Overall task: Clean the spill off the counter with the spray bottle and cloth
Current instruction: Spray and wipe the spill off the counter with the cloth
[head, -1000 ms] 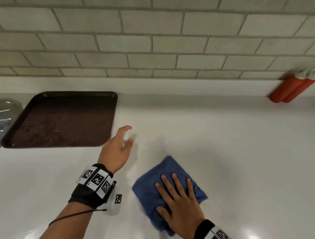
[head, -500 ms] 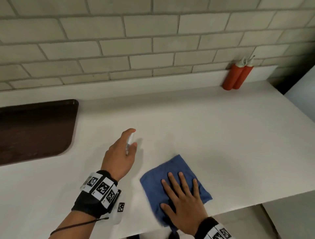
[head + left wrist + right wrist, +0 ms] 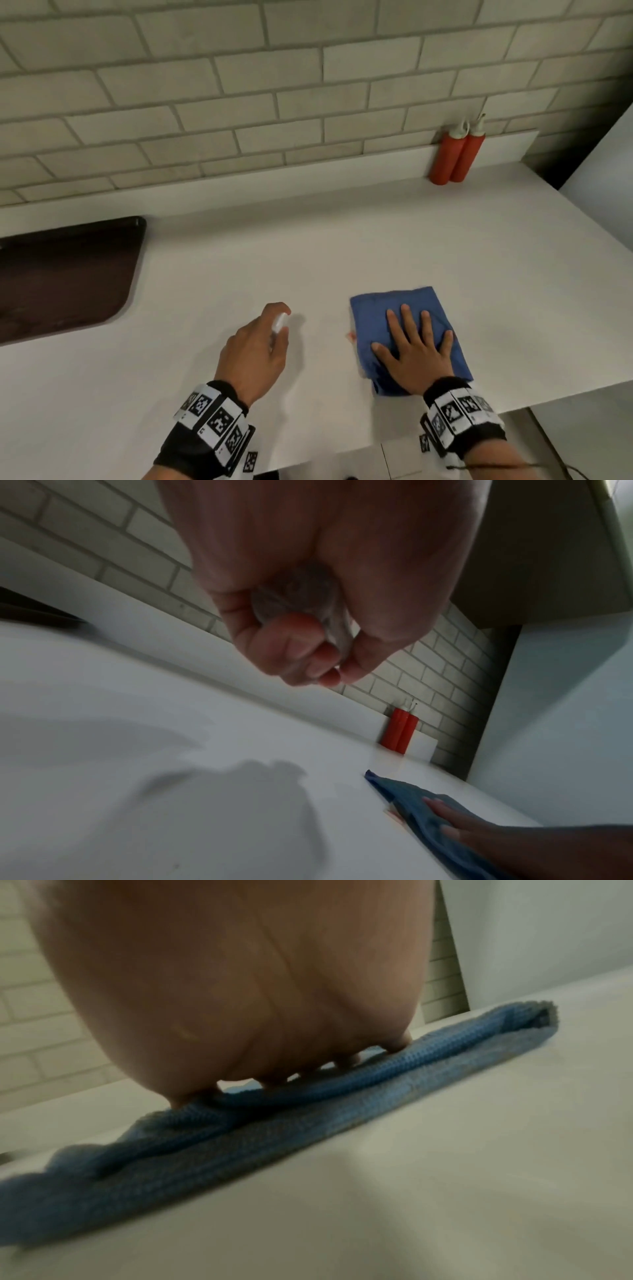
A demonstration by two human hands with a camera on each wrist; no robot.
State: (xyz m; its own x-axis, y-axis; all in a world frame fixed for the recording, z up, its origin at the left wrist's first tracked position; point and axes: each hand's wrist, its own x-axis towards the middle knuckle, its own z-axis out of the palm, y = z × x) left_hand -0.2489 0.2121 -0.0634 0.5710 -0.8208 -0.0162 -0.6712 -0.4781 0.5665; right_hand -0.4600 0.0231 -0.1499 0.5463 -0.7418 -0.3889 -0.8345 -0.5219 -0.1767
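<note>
My left hand (image 3: 270, 337) grips a small clear spray bottle (image 3: 278, 323) above the white counter (image 3: 342, 240), index finger curled over its white top. The bottle's clear base (image 3: 301, 599) shows between my curled fingers in the left wrist view. My right hand (image 3: 414, 346) lies flat with spread fingers on a folded blue cloth (image 3: 394, 301) near the counter's front right edge. A small reddish smear (image 3: 350, 335) peeks out at the cloth's left edge. The cloth (image 3: 308, 1118) is bunched under my palm in the right wrist view.
Two red squeeze bottles (image 3: 457, 154) stand against the brick backsplash at the back right. A dark brown tray (image 3: 68, 274) lies at the left. The counter ends at the right, beside a white panel (image 3: 603, 164). The front edge runs just below the cloth.
The view swung right, so the tray slid left and the red bottles came into fuller sight. My right hand pushed the cloth to the right along the counter. The left hand still holds the bottle.
</note>
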